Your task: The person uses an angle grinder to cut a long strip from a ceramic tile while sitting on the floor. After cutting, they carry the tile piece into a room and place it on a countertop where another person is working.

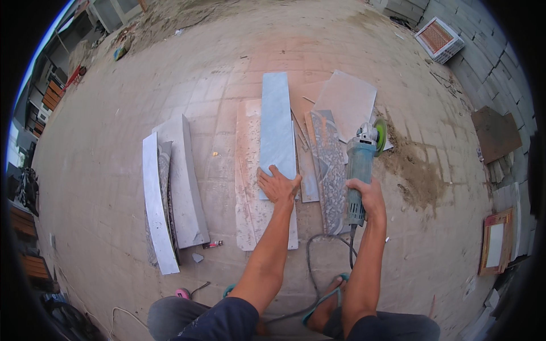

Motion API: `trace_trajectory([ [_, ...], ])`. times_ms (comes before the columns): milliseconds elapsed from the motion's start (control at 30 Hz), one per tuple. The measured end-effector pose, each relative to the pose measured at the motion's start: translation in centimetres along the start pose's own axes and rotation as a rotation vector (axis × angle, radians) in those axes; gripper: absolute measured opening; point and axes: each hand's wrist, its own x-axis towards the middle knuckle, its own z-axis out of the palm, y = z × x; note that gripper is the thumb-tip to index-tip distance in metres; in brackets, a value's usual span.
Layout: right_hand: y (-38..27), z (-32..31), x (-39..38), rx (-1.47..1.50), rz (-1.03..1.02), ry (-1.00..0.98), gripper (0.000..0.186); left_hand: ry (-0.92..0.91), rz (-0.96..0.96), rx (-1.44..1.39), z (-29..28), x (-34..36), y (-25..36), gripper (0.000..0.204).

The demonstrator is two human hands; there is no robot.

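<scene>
My left hand (280,183) rests with spread fingers on the lower part of a long light-blue tile strip (275,119), which lies on a pale speckled board (248,216). My right hand (367,194) grips the teal angle grinder (359,159) by its body; its green disc (380,138) is at the top, tilted on its side, and a black cord runs down from the handle. Beside the blue strip lie a pebble-patterned tile piece (330,199) and narrow offcuts. A pale square tile (347,96) is behind them.
Stacked long tile strips (186,176) lie at left, near a small broken shard (197,257). Sand (418,170) is scattered at right. Along the grey block wall (492,62) are a crate (439,40), a brown board (493,133) and framed panels (495,241). My sandalled feet are below.
</scene>
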Motion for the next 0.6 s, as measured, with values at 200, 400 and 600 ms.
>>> trace_trajectory([
  [200,0.2,0.9,-0.2,-0.040,0.001,-0.016,0.042,0.095,-0.005,0.093,2.7,-0.2,0.6,0.094],
  [400,0.9,0.9,-0.4,-0.029,0.011,-0.048,0.041,-0.193,0.490,0.159,-0.3,1.5,-3.6,0.087],
  [600,1.2,4.2,0.4,-0.080,-0.012,-0.110,0.034,-0.430,0.897,0.240,-5.3,3.9,-11.0,0.076],
])
